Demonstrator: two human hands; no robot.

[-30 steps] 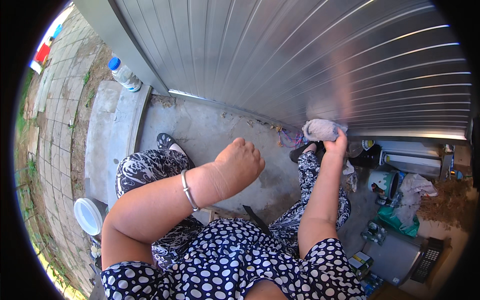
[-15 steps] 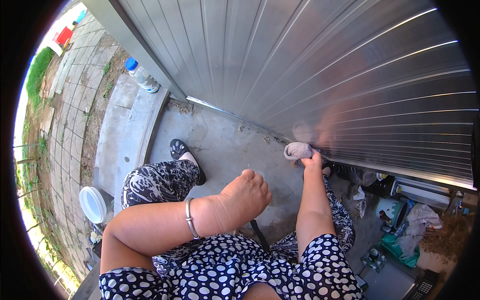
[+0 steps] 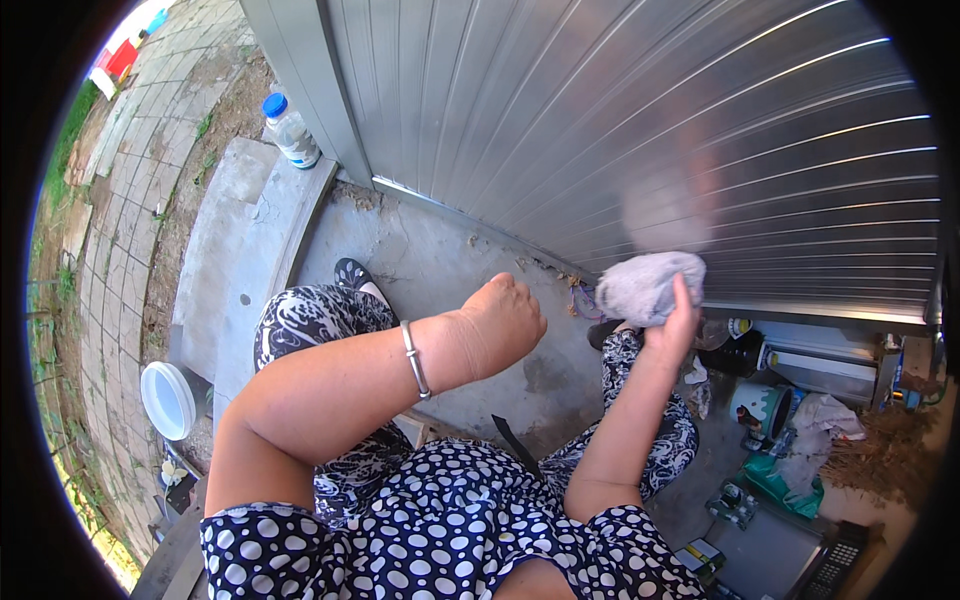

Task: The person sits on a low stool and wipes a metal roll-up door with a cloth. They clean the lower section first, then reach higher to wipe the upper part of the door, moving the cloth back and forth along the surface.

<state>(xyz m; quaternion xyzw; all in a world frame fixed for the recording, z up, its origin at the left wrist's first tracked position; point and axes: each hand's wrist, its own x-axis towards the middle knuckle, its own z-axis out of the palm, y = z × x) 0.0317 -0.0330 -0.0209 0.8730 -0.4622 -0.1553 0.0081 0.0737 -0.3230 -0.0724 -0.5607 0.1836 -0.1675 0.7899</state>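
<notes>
A crumpled greyish-pink cloth is in my right hand, the thumb or a finger lying along its near side. It is in front of the ribbed grey metal panel, close to its lower part; I cannot tell whether it touches. A blurred reflection of cloth and hand shows on the shiny ribs. My left hand, below a silver bangle, is curled into a fist over the concrete floor. Nothing sticks out of that fist, and its palm side is hidden.
Beside the panel's left edge, a blue-capped clear bottle stands on a concrete step. A white bucket is lower left. At right lie a teal-and-white pot, plastic bags, a black keypad-like device and dry brown brush.
My right hand has come up with the cloth, which now looks larger and farther from the floor. The left fist has risen slightly. The view has shifted a little.
</notes>
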